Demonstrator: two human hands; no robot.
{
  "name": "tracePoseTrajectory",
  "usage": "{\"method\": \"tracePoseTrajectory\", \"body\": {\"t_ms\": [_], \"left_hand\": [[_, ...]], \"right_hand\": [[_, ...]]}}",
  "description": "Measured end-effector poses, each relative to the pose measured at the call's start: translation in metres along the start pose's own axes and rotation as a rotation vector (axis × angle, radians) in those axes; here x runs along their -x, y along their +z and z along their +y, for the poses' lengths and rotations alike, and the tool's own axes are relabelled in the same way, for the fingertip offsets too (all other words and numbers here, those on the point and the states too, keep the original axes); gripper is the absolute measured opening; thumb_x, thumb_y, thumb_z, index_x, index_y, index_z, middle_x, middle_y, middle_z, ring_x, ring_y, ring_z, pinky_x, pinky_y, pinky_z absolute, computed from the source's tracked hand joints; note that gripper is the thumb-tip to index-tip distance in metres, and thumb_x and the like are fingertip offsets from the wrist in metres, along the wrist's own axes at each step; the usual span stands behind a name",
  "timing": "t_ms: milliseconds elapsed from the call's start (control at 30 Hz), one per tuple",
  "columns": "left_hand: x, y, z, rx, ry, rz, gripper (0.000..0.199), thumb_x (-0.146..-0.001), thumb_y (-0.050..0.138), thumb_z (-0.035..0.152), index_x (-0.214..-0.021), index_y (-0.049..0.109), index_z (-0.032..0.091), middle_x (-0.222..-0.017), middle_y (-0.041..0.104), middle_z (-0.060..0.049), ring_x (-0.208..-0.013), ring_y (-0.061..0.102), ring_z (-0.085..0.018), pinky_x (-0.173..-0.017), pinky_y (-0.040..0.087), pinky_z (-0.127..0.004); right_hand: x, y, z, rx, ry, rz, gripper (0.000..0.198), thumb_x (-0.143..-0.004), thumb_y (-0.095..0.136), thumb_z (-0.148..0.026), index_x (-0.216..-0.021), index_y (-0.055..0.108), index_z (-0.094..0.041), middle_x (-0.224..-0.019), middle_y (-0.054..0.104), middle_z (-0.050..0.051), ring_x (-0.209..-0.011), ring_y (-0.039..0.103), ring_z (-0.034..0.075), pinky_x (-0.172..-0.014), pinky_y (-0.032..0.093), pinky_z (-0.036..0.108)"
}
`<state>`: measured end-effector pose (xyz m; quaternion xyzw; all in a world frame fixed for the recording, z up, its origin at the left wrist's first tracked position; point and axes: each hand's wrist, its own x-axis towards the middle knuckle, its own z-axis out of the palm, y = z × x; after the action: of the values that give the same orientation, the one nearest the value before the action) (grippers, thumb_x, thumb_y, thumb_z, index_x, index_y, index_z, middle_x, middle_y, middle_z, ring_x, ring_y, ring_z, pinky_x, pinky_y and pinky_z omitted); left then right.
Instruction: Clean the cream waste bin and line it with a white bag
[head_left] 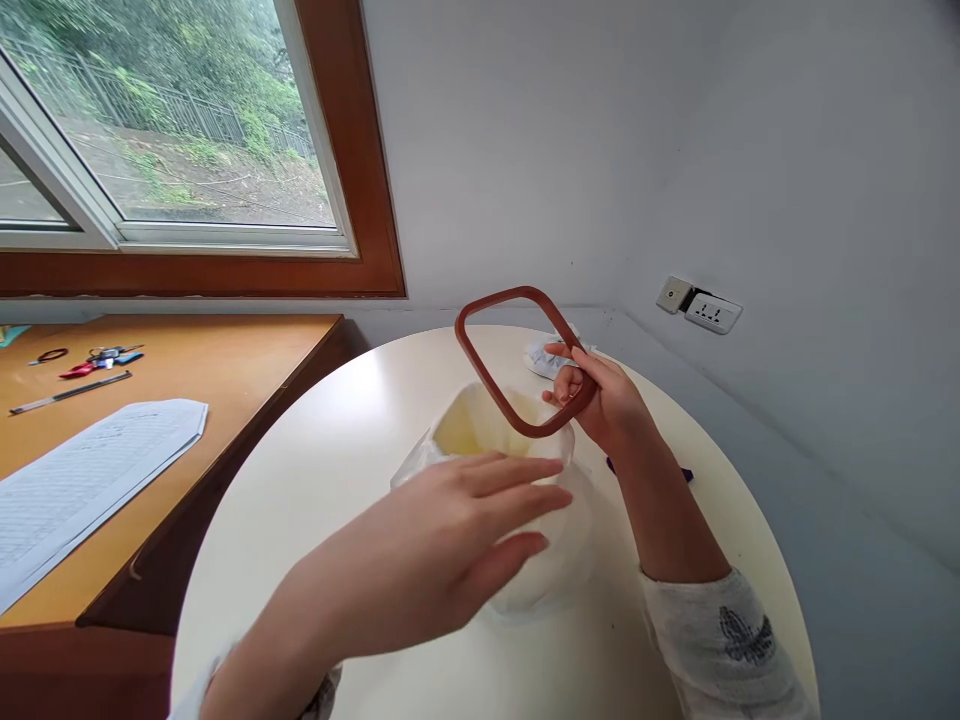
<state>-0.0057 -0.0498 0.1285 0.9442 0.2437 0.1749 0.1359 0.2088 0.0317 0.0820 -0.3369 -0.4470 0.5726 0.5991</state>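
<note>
A reddish-brown rounded-square ring (491, 385), which looks like the rim of a waste bin, is tilted up in the air. My right hand (600, 395) grips its right side between thumb and fingers. Below it on the table stands a bin (461, 425) with a yellowish inside, lined with a thin translucent plastic bag (416, 460) folded out over its edge. My left hand (457, 540) hovers in front of the bin with fingers spread, nothing in them, and hides much of its front. Whether the left fingers touch the bag I cannot tell.
The bin stands on a round cream table (315, 470). A crumpled white plastic packet (546, 355) lies behind my right hand, and a dark purple object (686, 474) is partly under my right forearm. Left, a wooden desk (247, 350) bears papers (97, 480), a pen (71, 393) and keys (109, 357).
</note>
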Motion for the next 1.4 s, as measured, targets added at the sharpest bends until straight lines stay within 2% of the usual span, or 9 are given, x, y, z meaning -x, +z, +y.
{"method": "tracePoseTrajectory", "body": {"t_ms": [67,133,200,267,400,567,967,1200,1400], "left_hand": [[0.006,-0.008,-0.004,0.079,-0.033,0.198,0.027,-0.087,0.047,0.019,-0.11,0.058,0.028,-0.105,0.067,0.0,-0.091,0.064,-0.016,-0.076,0.052,-0.026],[0.011,-0.014,-0.012,0.14,-0.074,0.481,0.021,-0.083,0.053,0.016,-0.098,0.062,0.028,-0.086,0.069,0.002,-0.074,0.064,-0.013,-0.064,0.052,-0.024],[0.013,-0.018,-0.022,0.151,-0.139,0.729,0.018,-0.081,0.056,0.016,-0.093,0.063,0.028,-0.083,0.066,0.002,-0.072,0.062,-0.013,-0.063,0.051,-0.025],[0.012,-0.022,-0.033,0.112,-0.195,0.808,0.019,-0.081,0.058,0.021,-0.097,0.063,0.029,-0.095,0.064,0.0,-0.084,0.061,-0.016,-0.071,0.051,-0.029],[0.012,-0.028,-0.049,-0.052,-0.191,0.531,0.034,-0.08,0.059,0.031,-0.114,0.057,0.032,-0.137,0.041,-0.001,-0.117,0.047,-0.024,-0.096,0.043,-0.04],[0.013,-0.029,-0.057,-0.178,-0.168,0.265,0.028,-0.082,0.056,0.038,-0.109,0.06,0.034,-0.148,0.024,0.004,-0.131,0.029,-0.029,-0.103,0.035,-0.046],[0.008,-0.025,-0.062,-0.116,-0.138,0.157,0.016,-0.082,0.056,0.036,-0.077,0.065,0.024,-0.145,0.029,0.003,-0.131,0.03,-0.027,-0.104,0.033,-0.044],[0.007,-0.025,-0.063,-0.045,-0.121,0.099,0.019,-0.084,0.051,0.035,-0.079,0.064,0.023,-0.142,0.036,-0.002,-0.121,0.042,-0.025,-0.099,0.037,-0.044],[0.005,-0.025,-0.065,-0.029,-0.139,0.03,0.02,-0.084,0.049,0.036,-0.075,0.062,0.023,-0.119,0.055,-0.004,-0.11,0.051,-0.024,-0.095,0.039,-0.046]], "right_hand": [[0.002,0.0,-0.003,0.032,-0.007,0.001,0.025,-0.083,0.05,-0.034,-0.095,0.064,-0.017,-0.047,0.051,-0.004,-0.05,0.047,0.009,-0.067,0.048,0.027],[0.004,0.0,-0.005,0.074,-0.014,0.002,0.026,-0.084,0.05,-0.035,-0.096,0.065,-0.017,-0.047,0.05,-0.004,-0.05,0.046,0.009,-0.068,0.048,0.027],[0.006,0.001,-0.008,0.118,-0.02,0.005,0.027,-0.084,0.05,-0.035,-0.097,0.065,-0.017,-0.045,0.048,-0.004,-0.05,0.043,0.008,-0.067,0.047,0.026],[0.007,0.001,-0.009,0.155,-0.025,0.008,0.026,-0.084,0.05,-0.034,-0.097,0.065,-0.017,-0.043,0.045,-0.005,-0.048,0.04,0.008,-0.065,0.045,0.024],[0.008,0.003,-0.008,0.217,-0.026,0.002,0.024,-0.084,0.05,-0.032,-0.095,0.066,-0.017,-0.041,0.042,-0.005,-0.047,0.038,0.008,-0.061,0.043,0.024],[0.01,0.007,-0.009,0.32,0.011,-0.029,0.027,-0.084,0.049,-0.034,-0.097,0.066,-0.016,-0.042,0.043,-0.005,-0.046,0.039,0.008,-0.06,0.041,0.024],[0.012,0.008,-0.009,0.46,0.008,-0.088,0.033,-0.084,0.047,-0.037,-0.106,0.063,-0.018,-0.055,0.052,-0.001,-0.052,0.042,0.01,-0.051,0.034,0.024],[0.009,0.012,-0.007,0.643,-0.062,0.019,0.025,-0.08,0.051,-0.029,-0.099,0.065,-0.021,-0.084,0.064,0.003,-0.084,0.056,0.016,-0.076,0.043,0.029],[0.008,0.009,-0.003,0.741,-0.021,-0.03,0.026,-0.08,0.049,-0.027,-0.1,0.066,-0.023,-0.102,0.065,0.003,-0.093,0.058,0.018,-0.077,0.044,0.03]]}}
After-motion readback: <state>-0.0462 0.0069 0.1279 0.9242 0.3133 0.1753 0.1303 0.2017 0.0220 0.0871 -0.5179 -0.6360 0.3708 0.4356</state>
